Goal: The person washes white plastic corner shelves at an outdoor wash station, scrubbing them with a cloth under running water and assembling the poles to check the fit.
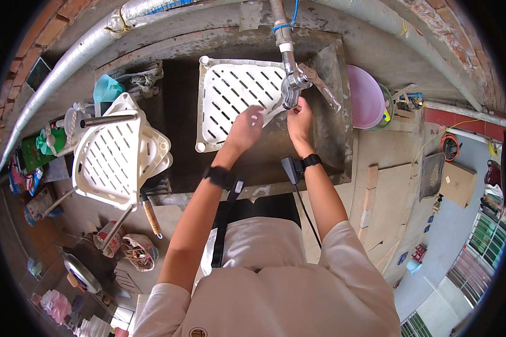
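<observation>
A white slotted plastic shelf panel (pixel 236 90) lies tilted in the dark concrete sink (pixel 335 153), with tube sockets at its left corners. My left hand (pixel 246 126) is over the panel's lower right part, fingers bent. Under the metal tap (pixel 292 90), my right hand (pixel 299 122) has its fingers curled close to the spout. A blurred, pale translucent strip (pixel 274 111) runs between my hands; its nature is unclear, and so is whether either hand grips it. The tap's lever handle (pixel 327 92) points to the right.
More white slotted shelf panels (pixel 109 160) with metal tubes are stacked left of the sink. A wooden-handled utensil (pixel 152 219) juts from the sink's front edge. A turquoise cup (pixel 107 88) stands at the back left; a pink basin (pixel 366 97) is at the right. A cable (pixel 305 215) hangs from my right wrist.
</observation>
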Demonstrator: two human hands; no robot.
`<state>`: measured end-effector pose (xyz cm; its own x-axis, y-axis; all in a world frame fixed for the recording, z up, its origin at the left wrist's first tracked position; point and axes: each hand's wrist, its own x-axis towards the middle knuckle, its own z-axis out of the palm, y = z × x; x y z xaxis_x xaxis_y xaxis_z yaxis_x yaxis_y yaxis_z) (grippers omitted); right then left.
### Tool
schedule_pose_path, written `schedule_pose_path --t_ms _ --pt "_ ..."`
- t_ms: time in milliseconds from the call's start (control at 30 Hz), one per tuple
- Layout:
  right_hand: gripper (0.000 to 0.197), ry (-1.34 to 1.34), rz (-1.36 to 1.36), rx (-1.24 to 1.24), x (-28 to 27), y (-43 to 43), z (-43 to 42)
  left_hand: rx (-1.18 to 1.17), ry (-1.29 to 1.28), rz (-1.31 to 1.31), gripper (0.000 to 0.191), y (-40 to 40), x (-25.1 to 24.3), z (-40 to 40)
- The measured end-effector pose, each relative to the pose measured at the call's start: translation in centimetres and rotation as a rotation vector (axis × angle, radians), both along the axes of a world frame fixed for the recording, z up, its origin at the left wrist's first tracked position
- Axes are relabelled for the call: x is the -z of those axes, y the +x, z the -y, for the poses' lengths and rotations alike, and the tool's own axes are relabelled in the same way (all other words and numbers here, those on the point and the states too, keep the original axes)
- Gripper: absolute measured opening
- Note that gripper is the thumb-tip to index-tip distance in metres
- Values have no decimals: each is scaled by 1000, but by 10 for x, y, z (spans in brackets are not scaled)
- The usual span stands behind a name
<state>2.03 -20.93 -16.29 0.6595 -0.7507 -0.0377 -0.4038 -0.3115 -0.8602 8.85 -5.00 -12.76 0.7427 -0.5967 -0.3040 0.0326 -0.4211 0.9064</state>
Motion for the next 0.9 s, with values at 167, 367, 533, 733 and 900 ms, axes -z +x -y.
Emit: schedule_pose_path --t_ms 167,367,533,733,900 --pt "35 434 158 76 -5 -32 8 -160 -275 -126 25 22 46 80" --pt "31 492 227 135 -60 -25 -1 92 59 245 20 3 23 85" --pt "37 599 238 33 -60 6 -10 156 427 359 37 13 -41 12" --pt "43 -464 132 -479 -8 58 -61 -159 720 389 89 21 13 -108" --pt "57 -447 -21 -593 33 49 -65 -26 352 -29 95 17 20 -118"
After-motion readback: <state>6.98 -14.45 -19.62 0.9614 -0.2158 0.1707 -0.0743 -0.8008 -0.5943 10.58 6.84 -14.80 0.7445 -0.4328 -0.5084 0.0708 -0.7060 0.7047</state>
